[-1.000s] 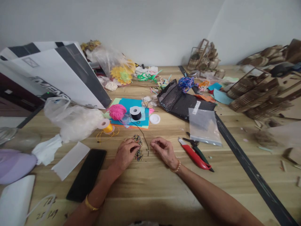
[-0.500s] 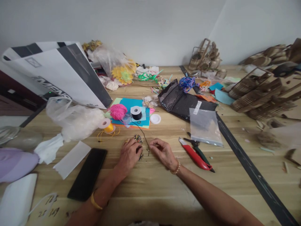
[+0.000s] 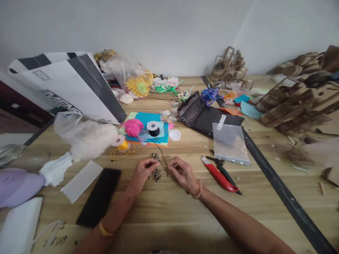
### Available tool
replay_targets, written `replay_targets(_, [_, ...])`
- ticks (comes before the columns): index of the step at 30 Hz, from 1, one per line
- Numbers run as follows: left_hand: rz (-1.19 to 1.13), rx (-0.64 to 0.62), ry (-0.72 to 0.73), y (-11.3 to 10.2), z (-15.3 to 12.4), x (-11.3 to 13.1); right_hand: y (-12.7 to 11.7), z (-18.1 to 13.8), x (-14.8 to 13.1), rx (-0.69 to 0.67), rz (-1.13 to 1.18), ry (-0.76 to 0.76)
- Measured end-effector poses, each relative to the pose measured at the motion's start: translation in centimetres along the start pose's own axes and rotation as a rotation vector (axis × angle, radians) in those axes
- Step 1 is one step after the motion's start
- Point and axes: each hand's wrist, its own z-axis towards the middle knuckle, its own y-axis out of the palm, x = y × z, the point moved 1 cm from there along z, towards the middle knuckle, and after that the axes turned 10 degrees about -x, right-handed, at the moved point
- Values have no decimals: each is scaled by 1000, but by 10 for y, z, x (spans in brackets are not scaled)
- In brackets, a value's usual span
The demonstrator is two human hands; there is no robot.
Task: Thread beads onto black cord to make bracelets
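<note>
My left hand hovers over a small heap of shiny multicoloured beads, thumb and forefinger pinched together. Whatever sits between those fingertips is too small to make out. To the right of the beads, my right hand pinches a thin black cord near its lower end. That cord runs back to a white spool of black cord, which stands on blue paper sheets.
A yellow thread spool and pink yarn ball lie beyond my left hand. A black phone is nearer. Red-handled cutters, a clear zip bag and black bubble mailer lie right.
My left hand has drawn its fingers into a pinch and uncovered more of the bead heap. My right hand stays almost still at the cord.
</note>
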Motion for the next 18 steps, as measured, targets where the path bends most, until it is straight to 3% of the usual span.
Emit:
replay_targets(5, [-96,-22,-21,1,0,0,1,-1,-1,17,-56,-59])
replay_targets(15, [157,89,83,6,0,-10,2,-1,3,4,-58,-41])
replay_targets(18, [117,91,78,6,-2,-6,2,-1,2,1,-57,-44])
